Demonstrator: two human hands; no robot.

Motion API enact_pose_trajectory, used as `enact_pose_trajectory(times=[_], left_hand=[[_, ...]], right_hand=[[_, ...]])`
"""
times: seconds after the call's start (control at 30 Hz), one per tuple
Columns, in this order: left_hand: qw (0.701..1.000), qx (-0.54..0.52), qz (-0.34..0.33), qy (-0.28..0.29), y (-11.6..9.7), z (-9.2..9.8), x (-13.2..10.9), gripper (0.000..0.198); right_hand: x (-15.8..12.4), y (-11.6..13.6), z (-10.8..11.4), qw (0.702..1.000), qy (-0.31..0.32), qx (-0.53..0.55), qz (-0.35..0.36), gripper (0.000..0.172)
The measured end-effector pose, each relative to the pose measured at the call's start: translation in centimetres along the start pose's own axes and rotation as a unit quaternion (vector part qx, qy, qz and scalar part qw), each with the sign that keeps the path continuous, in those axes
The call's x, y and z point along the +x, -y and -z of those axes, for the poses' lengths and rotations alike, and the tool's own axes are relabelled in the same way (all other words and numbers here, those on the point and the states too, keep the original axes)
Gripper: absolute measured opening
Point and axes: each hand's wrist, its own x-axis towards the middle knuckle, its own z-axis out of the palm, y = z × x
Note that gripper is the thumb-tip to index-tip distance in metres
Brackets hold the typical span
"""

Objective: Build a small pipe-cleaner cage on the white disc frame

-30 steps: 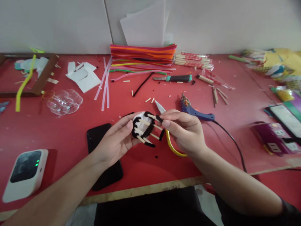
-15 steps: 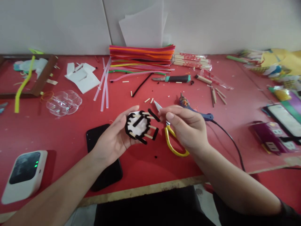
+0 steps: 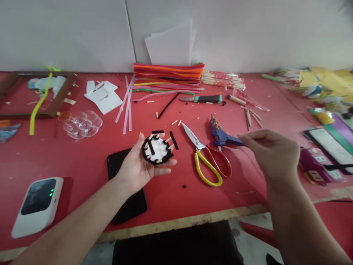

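Note:
In my left hand (image 3: 136,167) rests a small round craft piece (image 3: 159,149) with a white middle, a black fuzzy pipe-cleaner rim, short wooden sticks and black strips standing out from it. The thumb is at its side and the fingers curl beneath. My right hand (image 3: 275,154) pinches the handle end of a blue glue gun (image 3: 224,138), which lies on the red table with its nozzle pointing away from me. Between my hands lie scissors (image 3: 199,144) with one yellow and one red handle, their blades nearly closed.
A black phone (image 3: 129,206) lies under my left wrist. Farther back are a utility knife (image 3: 208,99), pipe cleaners (image 3: 168,71), glue sticks (image 3: 127,110) and cut sticks (image 3: 255,116). A white device (image 3: 38,206) sits left; a purple box (image 3: 317,167) stands right.
My right hand has left the craft piece and moved right to the glue gun's handle. The craft piece has turned in my left hand. The view has shifted slightly.

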Motion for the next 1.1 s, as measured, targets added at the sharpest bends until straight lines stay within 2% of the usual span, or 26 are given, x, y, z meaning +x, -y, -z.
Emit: enact_pose_trajectory(times=[0.03, 0.1, 0.2, 0.37, 0.47, 0.57, 0.6, 0.63, 0.67, 0.73, 0.8, 0.93, 1.03, 1.1], left_hand=[[1.000, -0.003, 0.004, 0.001, 0.0, 0.1, 0.0, 0.047], [1.000, -0.003, 0.000, 0.004, 0.0, 0.2, 0.0, 0.050], [1.000, 0.005, -0.009, 0.011, 0.1, 0.4, 0.0, 0.055], [0.999, 0.015, -0.020, 0.029, 0.1, 0.1, -0.1, 0.051], [0.999, 0.013, -0.045, -0.004, 0.0, -0.4, -0.1, 0.047], [0.997, 0.020, -0.060, -0.041, 0.0, -1.0, -0.1, 0.049], [0.997, 0.024, -0.063, -0.045, 0.0, -1.1, -0.1, 0.052], [0.996, 0.026, -0.066, -0.049, 0.0, -1.2, -0.1, 0.056], [0.996, 0.025, -0.068, -0.055, -0.1, -1.3, 0.0, 0.060], [0.995, 0.022, -0.067, -0.073, -0.1, -1.4, 0.0, 0.065], [0.995, 0.019, -0.059, -0.075, -0.1, -1.3, 0.1, 0.069], [0.997, 0.032, -0.052, -0.043, 0.1, -0.7, 0.3, 0.073], [0.997, 0.020, -0.055, -0.044, 0.2, -0.5, 0.4, 0.072], [0.997, 0.000, -0.059, -0.050, 0.1, -0.5, 0.4, 0.072]], right_hand=[[0.4, -0.7, 0.2, 0.999, 0.007, -0.040, 0.032, 0.014], [1.1, -2.1, 0.5, 0.987, 0.070, -0.094, 0.107, 0.015], [2.0, -4.0, 0.6, 0.969, 0.174, -0.107, 0.137, 0.034], [3.3, -5.4, 0.9, 0.957, 0.213, -0.094, 0.174, 0.024], [3.2, -4.2, 1.3, 0.951, 0.192, -0.147, 0.191, 0.021], [1.1, -1.2, 1.4, 0.946, 0.112, -0.191, 0.238, 0.021], [0.0, -0.2, 1.5, 0.944, 0.111, -0.191, 0.244, 0.019], [-1.0, 0.8, 1.5, 0.943, 0.122, -0.191, 0.242, 0.020], [-2.1, 1.5, 1.5, 0.934, 0.177, -0.203, 0.233, 0.023], [-3.7, 2.4, 1.3, 0.900, 0.293, -0.228, 0.229, 0.030], [-4.7, 2.4, 0.8, 0.872, 0.343, -0.252, 0.241, 0.034], [-5.5, 2.4, -0.9, 0.851, 0.327, -0.317, 0.261, 0.027], [-5.9, 3.1, -1.7, 0.838, 0.325, -0.378, 0.223, 0.017], [-6.3, 3.5, -1.6, 0.844, 0.322, -0.383, 0.194, 0.015]])
